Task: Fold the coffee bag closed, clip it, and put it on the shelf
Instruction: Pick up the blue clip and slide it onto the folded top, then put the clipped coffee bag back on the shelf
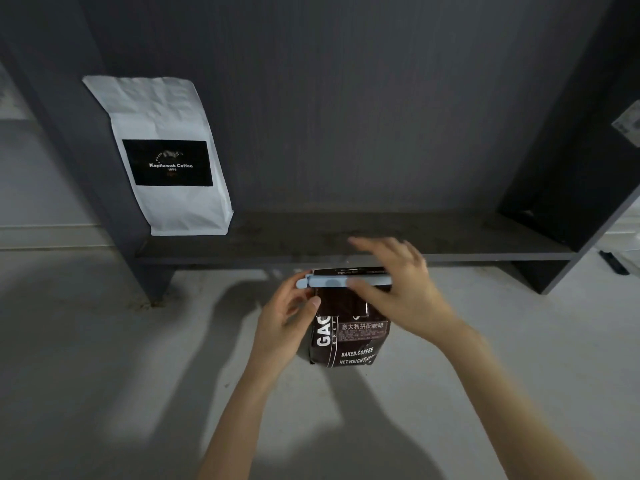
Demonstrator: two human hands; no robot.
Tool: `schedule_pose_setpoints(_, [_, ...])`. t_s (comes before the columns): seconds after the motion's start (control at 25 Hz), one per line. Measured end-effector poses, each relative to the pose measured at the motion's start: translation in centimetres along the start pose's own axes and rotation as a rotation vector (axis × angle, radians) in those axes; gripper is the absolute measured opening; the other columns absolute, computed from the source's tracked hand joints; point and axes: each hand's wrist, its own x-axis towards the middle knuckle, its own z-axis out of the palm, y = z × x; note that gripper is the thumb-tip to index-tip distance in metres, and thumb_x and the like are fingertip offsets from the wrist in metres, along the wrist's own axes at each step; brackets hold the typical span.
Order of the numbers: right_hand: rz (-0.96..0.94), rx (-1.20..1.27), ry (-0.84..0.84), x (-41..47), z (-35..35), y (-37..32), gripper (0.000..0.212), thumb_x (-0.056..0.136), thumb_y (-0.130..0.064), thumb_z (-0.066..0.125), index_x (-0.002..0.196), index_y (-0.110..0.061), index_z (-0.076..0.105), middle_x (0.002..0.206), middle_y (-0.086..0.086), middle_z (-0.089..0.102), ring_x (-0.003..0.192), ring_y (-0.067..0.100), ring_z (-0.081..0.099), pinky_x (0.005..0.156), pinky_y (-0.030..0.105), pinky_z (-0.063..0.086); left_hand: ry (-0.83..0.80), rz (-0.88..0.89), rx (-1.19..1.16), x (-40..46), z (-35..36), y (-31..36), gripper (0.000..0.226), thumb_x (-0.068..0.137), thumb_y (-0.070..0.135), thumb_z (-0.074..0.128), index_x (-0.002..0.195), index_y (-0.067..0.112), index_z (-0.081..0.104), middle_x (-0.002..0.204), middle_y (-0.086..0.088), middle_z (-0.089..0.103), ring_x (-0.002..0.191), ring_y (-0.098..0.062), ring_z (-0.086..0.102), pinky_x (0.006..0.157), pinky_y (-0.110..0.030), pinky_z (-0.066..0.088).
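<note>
A dark brown coffee bag (349, 337) with white lettering stands upright on the pale floor, just in front of the low dark shelf (346, 244). A light blue clip (332, 282) runs across its folded top. My left hand (287, 323) holds the bag's left side, thumb near the clip's hinge end. My right hand (394, 289) rests on the clip's right half, thumb on its front and fingers spread over the top, slightly blurred.
A white coffee bag (169, 157) with a black label stands at the shelf's left end, leaning on the back panel. The shelf board to its right is bare. Dark upright side panels (588, 168) frame the shelf. A small dark object (614, 263) lies on the floor, far right.
</note>
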Motion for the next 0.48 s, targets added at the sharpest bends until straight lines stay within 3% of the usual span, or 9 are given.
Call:
schedule_pose_setpoints(0.08, [0.129,0.199,0.153,-0.8,-1.0,1.2,0.05,0.082,-0.034,0.057,0.129,-0.027,0.04,0.12,-0.007,0.047,0.112,0.005,0.042,0.098,0.018,0.028,-0.041,-0.006,0.022,-0.1,-0.1,-0.4,0.038,0.082,0.007,0.057,0.097,0.042,0.053,0.1,0.014,0.064,0.092,0.006,0.061,0.082,-0.008,0.045])
schedule_pose_setpoints(0.16, [0.303,0.363,0.264,-2.1,-0.8,2.8,0.052,0.084,-0.024,0.055,0.132,-0.026,0.034,0.126,-0.006,0.045,0.115,0.002,0.04,0.089,0.008,0.03,-0.047,-0.026,0.034,-0.2,-0.1,-0.9,0.04,0.082,0.005,0.058,0.096,0.042,0.053,0.096,0.018,0.066,0.092,0.009,0.06,0.084,-0.01,0.044])
schedule_pose_setpoints(0.28, [0.492,0.499,0.18,-4.2,2.0,5.1,0.058,0.085,-0.022,0.054,0.137,-0.019,0.027,0.14,0.006,0.042,0.123,0.011,0.04,0.097,0.023,0.032,-0.056,-0.063,0.077,-0.4,0.0,-2.0,0.038,0.076,0.018,0.059,0.095,0.05,0.051,0.094,0.031,0.066,0.094,0.015,0.057,0.086,-0.006,0.043])
schedule_pose_setpoints(0.48, [0.535,0.524,-0.023,-6.3,5.9,6.7,0.049,0.085,-0.019,0.055,0.131,-0.018,0.039,0.134,0.002,0.051,0.125,0.017,0.045,0.101,0.032,0.035,-0.113,-0.122,0.121,-0.7,0.0,-3.6,0.058,0.083,0.004,0.056,0.115,0.044,0.03,0.115,0.029,0.043,0.096,0.028,0.044,0.082,0.003,0.036])
